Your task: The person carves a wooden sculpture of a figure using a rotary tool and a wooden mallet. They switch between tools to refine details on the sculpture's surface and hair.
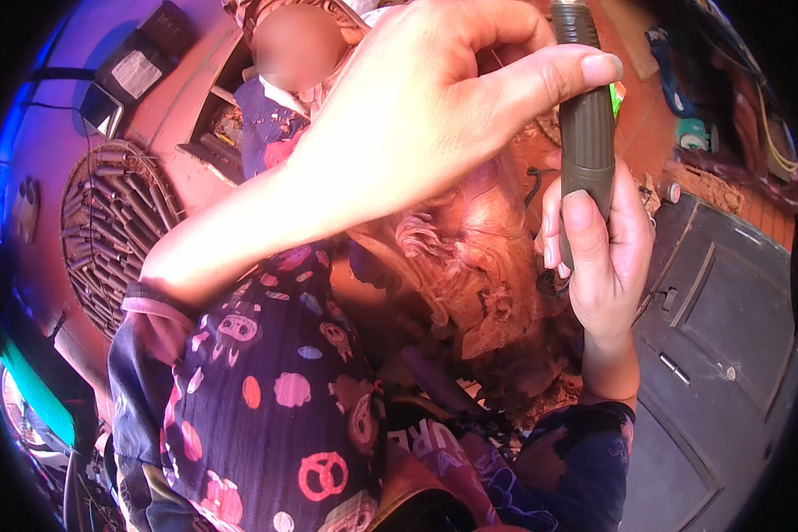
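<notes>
A dark cylindrical handpiece with a ribbed grip (587,133) stands nearly upright in front of me, like that of a rotary tool; its upper end meets the top edge of the view. My left hand (434,97) reaches across from the left and pinches its upper part, thumb over the front. Lower down, my right hand (607,239) wraps round the same piece, with the thumb along its near side. Below and behind both hands lies a reddish-brown wood carving (470,248) with curling relief; my left hand and forearm cover part of it.
On the left, a round basket (170,191) holds many dark, slim rod-like tools. Beyond it is a black box (137,75). A dark panelled wooden cabinet (727,355) lies at the right. Patterned dark cloth (275,390) covers my lap. Wood chips (554,399) gather beside the carving.
</notes>
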`<state>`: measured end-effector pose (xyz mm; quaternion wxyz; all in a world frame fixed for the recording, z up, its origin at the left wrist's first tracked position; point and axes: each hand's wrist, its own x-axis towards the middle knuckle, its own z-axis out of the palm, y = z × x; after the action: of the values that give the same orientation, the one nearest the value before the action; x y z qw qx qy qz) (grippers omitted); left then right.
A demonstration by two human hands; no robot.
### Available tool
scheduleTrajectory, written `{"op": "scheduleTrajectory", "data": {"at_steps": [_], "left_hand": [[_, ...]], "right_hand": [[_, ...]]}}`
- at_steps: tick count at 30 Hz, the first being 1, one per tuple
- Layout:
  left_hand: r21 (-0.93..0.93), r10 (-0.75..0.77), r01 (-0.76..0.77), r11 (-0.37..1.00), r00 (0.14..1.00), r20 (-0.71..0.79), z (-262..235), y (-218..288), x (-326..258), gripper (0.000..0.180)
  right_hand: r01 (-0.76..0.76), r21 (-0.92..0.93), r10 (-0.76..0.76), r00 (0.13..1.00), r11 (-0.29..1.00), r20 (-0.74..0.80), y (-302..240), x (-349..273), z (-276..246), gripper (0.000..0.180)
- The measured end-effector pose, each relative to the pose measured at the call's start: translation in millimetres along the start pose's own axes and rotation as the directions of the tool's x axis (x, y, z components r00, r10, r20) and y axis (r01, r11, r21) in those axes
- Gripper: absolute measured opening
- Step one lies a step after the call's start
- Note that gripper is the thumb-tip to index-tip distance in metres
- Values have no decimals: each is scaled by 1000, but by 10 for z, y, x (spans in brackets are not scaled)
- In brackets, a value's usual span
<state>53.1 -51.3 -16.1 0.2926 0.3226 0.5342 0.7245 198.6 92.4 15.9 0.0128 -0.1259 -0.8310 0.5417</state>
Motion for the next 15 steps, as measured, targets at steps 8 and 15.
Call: {"op": "scheduleTrajectory", "data": {"at_steps": [8, 15], "left_hand": [[-115, -70, 66, 991, 997, -32, 44, -73, -38, 29], [-162, -188, 182, 970, 982, -24, 33, 45, -144, 26]], "right_hand": [[28, -37, -28, 1000, 999, -2, 48, -13, 2, 36], [-52, -45, 52, 999, 998, 3, -7, -27, -43, 33]]}}
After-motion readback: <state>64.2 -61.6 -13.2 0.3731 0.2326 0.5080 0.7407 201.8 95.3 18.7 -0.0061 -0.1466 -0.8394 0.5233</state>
